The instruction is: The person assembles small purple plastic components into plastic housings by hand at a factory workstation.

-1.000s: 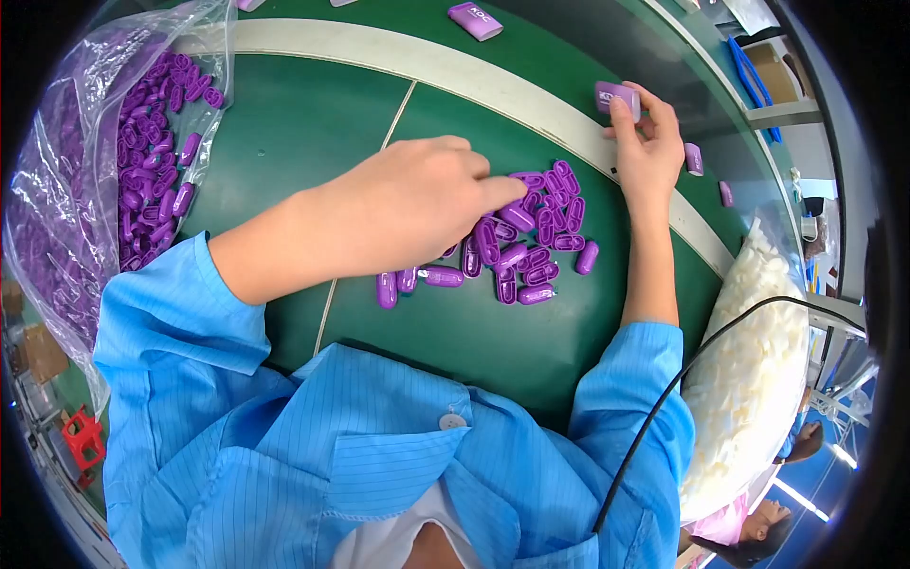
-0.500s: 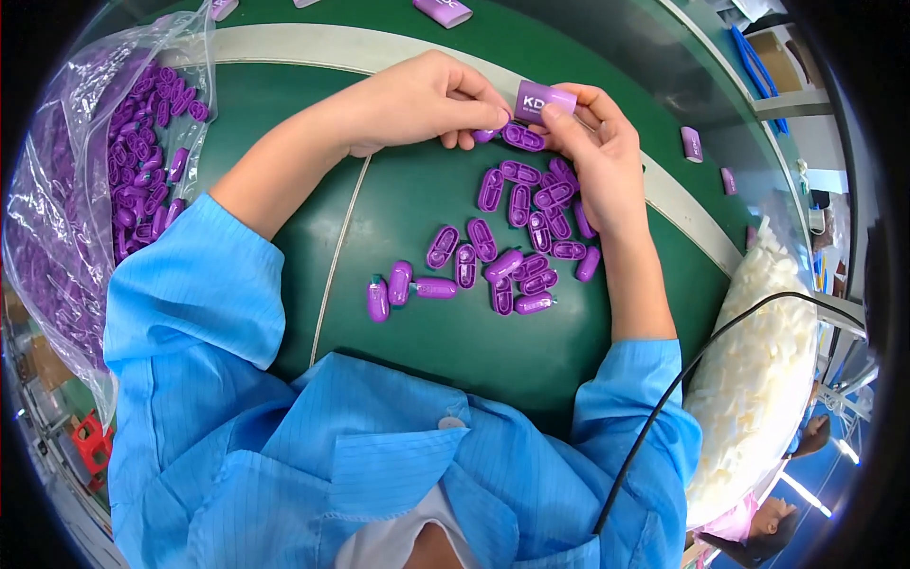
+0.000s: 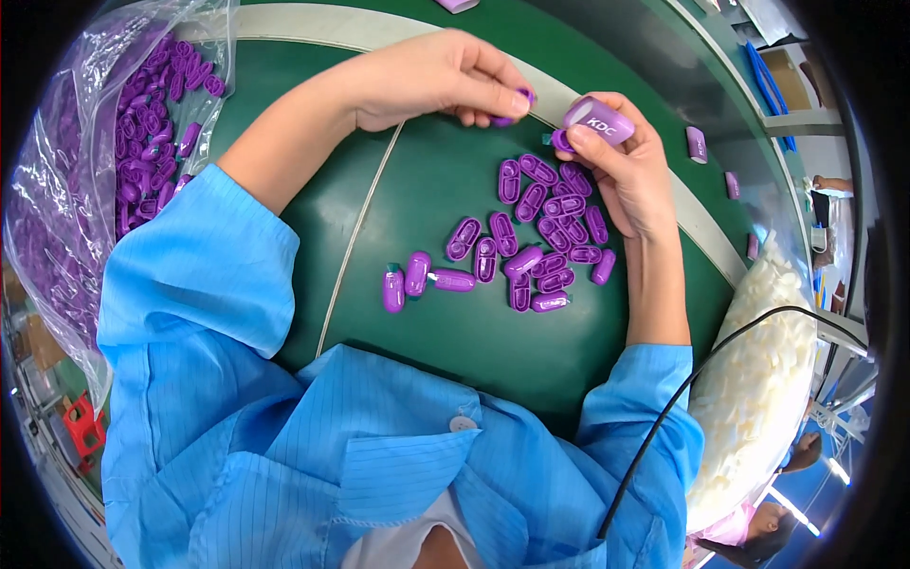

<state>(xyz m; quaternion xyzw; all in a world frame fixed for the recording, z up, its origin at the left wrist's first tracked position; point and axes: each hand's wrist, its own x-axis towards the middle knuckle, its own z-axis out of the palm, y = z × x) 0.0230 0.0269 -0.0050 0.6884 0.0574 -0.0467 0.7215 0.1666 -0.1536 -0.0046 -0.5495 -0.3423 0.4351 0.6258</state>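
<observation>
Between thumb and fingers, my left hand [image 3: 455, 83] pinches a small purple plastic piece [image 3: 500, 121], mostly hidden by the fingertips. To its right, my right hand [image 3: 633, 171] holds a printed purple sleeve [image 3: 603, 123], bulged open at its left end. A purple capsule-shaped piece with a green tip [image 3: 560, 140] is also gripped there, under the sleeve by the thumb. Below the hands, several hollow purple oval shells [image 3: 502, 230] lie on the green table [image 3: 379, 379]. Nearer to me are three purple pieces with green tips, one of them an upright purple piece [image 3: 393, 291].
At the left, a clear plastic bag [image 3: 71, 190] is full of purple pieces. Past a pale rail [image 3: 313, 21] runs a green belt carrying purple sleeves [image 3: 697, 144]. A bag of whitish pieces [image 3: 758, 398] stands at the right, with a black cable [image 3: 654, 427] crossing before it.
My hands have drawn apart. The sleeve in my right hand has turned and now shows an open end. The view has shifted slightly, so the table pieces appear further right.
</observation>
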